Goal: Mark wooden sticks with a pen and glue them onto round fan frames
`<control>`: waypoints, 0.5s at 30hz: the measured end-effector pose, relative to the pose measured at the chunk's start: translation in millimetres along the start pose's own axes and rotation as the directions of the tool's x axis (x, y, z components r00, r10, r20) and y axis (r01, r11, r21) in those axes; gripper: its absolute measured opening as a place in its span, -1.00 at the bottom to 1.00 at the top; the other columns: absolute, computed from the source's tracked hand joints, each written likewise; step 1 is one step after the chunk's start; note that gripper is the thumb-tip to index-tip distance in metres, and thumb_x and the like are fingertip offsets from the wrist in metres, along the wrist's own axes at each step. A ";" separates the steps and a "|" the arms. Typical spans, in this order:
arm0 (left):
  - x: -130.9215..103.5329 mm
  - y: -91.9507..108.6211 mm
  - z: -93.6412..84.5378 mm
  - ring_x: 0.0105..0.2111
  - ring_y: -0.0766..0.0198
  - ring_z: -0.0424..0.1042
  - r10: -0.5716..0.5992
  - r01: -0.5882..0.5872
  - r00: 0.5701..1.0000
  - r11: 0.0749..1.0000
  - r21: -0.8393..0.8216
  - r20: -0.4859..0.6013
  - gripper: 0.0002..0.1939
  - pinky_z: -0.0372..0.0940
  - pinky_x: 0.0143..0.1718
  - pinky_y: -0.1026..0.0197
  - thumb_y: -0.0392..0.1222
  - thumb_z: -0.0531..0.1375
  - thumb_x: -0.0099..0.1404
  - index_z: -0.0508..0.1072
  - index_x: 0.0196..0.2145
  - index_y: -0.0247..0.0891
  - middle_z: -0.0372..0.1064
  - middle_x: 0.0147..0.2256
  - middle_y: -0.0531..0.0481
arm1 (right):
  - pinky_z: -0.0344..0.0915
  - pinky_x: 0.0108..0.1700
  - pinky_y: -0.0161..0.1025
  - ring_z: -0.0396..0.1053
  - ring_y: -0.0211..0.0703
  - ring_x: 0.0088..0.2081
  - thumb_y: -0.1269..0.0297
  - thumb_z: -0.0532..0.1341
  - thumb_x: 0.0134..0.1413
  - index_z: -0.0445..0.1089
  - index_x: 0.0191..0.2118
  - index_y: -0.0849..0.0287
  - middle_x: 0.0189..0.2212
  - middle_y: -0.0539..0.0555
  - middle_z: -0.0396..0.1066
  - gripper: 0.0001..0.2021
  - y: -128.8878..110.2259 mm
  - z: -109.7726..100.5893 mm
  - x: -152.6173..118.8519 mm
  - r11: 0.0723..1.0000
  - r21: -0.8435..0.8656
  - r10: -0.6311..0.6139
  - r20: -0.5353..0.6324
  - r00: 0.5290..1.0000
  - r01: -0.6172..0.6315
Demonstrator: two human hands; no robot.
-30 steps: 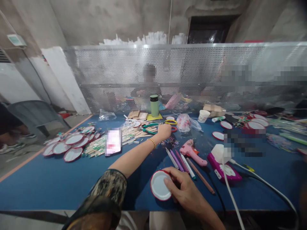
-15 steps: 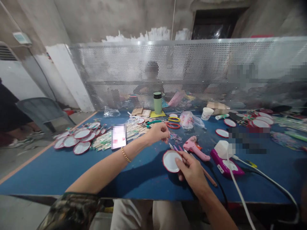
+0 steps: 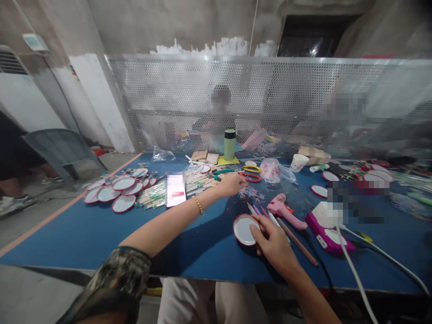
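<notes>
My right hand (image 3: 275, 238) grips a round white disc with a red rim (image 3: 245, 230) by its right edge, thumb on the face, just above the blue table. My left hand (image 3: 232, 184) is stretched forward over the table, its fingers curled together and pointing down. Whatever lies between those fingertips is too small to make out. Close beside them is a loose pile of small coloured bands (image 3: 251, 195). Red-handled scissors (image 3: 250, 177) lie just beyond. Several pens (image 3: 265, 211) sit behind the disc, partly hidden by my right hand.
A pink glue gun (image 3: 285, 211) and a purple power strip (image 3: 329, 238) with cables lie at the right. Leftward are a lit phone (image 3: 176, 189), bundled sticks (image 3: 151, 193) and a heap of red-rimmed discs (image 3: 123, 184). A green bottle (image 3: 230, 145) stands before the perforated metal screen (image 3: 168, 94).
My left hand has moved forward and right, closer to the pile of coloured bands. My right hand still holds the disc. The whole view has shifted slightly.
</notes>
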State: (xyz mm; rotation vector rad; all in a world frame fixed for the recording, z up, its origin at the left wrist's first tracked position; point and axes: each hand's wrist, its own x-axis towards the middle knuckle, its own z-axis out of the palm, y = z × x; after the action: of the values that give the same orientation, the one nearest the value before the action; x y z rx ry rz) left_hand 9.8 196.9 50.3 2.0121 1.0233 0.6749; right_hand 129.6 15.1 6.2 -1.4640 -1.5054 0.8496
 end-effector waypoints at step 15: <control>-99.9 12.9 2.1 -0.36 0.25 0.47 -0.013 0.192 0.951 0.805 -0.561 0.308 -0.68 0.36 -0.28 0.24 -0.01 0.34 0.07 0.56 -0.41 -0.38 0.51 -0.41 -0.10 | 0.28 -0.60 -0.24 0.31 -0.17 -0.71 -0.01 0.10 0.09 0.36 -0.14 0.19 -0.62 -0.01 0.41 -0.62 -8.2 -0.7 12.7 0.999 -0.009 -0.033 -0.238 0.971 0.032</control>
State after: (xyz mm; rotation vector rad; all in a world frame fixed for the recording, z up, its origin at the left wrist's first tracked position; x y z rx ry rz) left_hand -36.8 107.6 48.7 1.4388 0.6354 0.5303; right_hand 127.4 26.9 15.3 -1.4837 -1.3488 0.6255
